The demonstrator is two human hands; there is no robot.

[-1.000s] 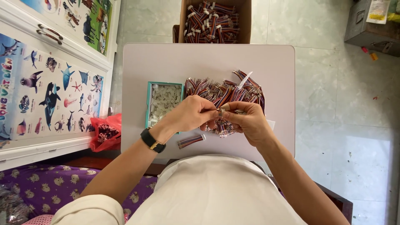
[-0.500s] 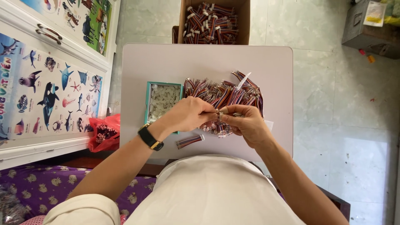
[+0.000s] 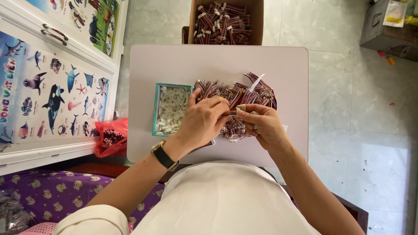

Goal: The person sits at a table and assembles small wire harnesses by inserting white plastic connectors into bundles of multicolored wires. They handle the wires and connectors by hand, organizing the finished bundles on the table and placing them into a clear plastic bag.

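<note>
Left hand: fingers curled and pinched narrow at the tips, meeting the right hand over the near edge of the wire pile; a black watch sits on its wrist.
Right hand: fingers bent, thumb and forefinger closed on a small piece between the two hands; the piece itself is too small and too covered to make out.
Wire pile: a heap of short multicoloured wire bundles, lying under and just beyond both hands on the table; its near part is hidden by the fingers.
Tray: a shallow teal-rimmed tray of small white pieces, just left of the left hand; its right rim is partly covered by that hand.
Table: pale, rounded corners; its near edge is hidden by the person's white shirt.
Cardboard box: beyond the table, far from the hands, full of the same wire bundles; its top is cut off by the frame.
Red bag: left of the left forearm, beside the table; contents unclear.
Poster cupboard: further left, covered in sea-animal pictures, cut off at the edge.
Grey box: far right on the floor, only partly in view.
</note>
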